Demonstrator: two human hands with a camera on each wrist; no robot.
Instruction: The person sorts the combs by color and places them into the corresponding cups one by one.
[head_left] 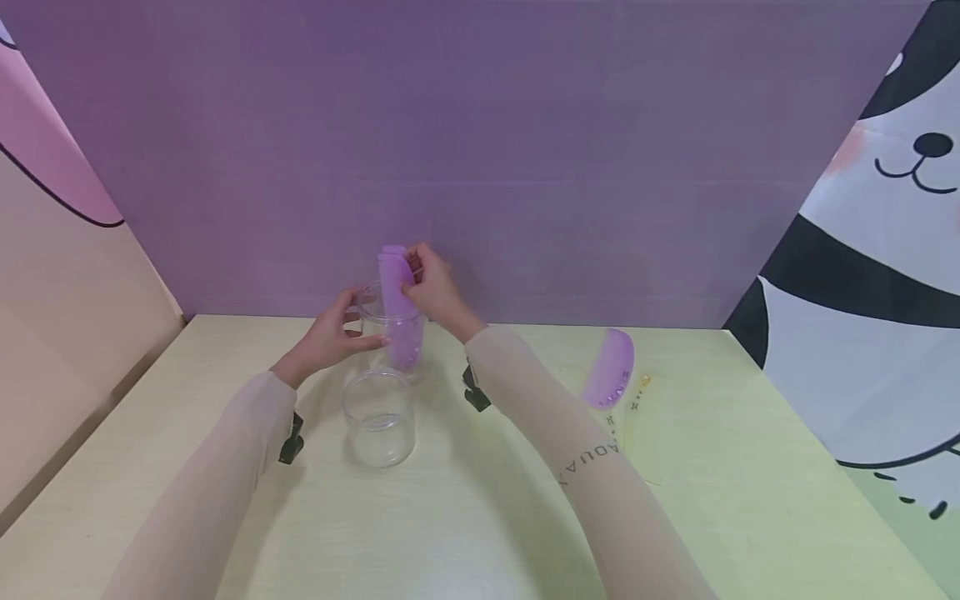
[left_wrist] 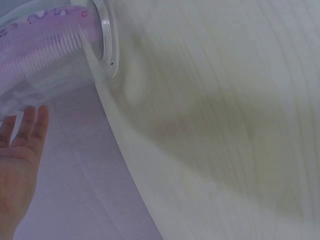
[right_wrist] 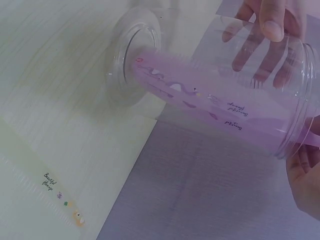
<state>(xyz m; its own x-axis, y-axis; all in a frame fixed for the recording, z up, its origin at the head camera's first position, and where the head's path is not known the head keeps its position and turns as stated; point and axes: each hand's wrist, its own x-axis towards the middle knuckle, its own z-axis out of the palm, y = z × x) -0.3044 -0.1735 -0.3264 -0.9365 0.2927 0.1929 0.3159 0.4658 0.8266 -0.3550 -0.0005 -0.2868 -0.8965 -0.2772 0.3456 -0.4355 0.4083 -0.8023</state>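
A clear plastic jar (head_left: 392,321) stands at the back of the pale table (head_left: 480,517). My left hand (head_left: 337,332) grips its side, the fingers showing through the wall (right_wrist: 260,47). My right hand (head_left: 429,283) pinches the top of a purple comb (head_left: 397,300) that stands upright, its lower part down inside the jar. In the right wrist view the comb (right_wrist: 210,105) reaches to the jar's bottom (right_wrist: 132,60). In the left wrist view its teeth (left_wrist: 40,52) show through the jar (left_wrist: 95,45), beside my left palm (left_wrist: 20,155).
A second clear jar (head_left: 378,417) stands empty just in front of the first. To the right lie another purple comb (head_left: 609,367) and a see-through yellowish comb (head_left: 637,412), also in the right wrist view (right_wrist: 55,192). A purple wall (head_left: 480,150) closes the back.
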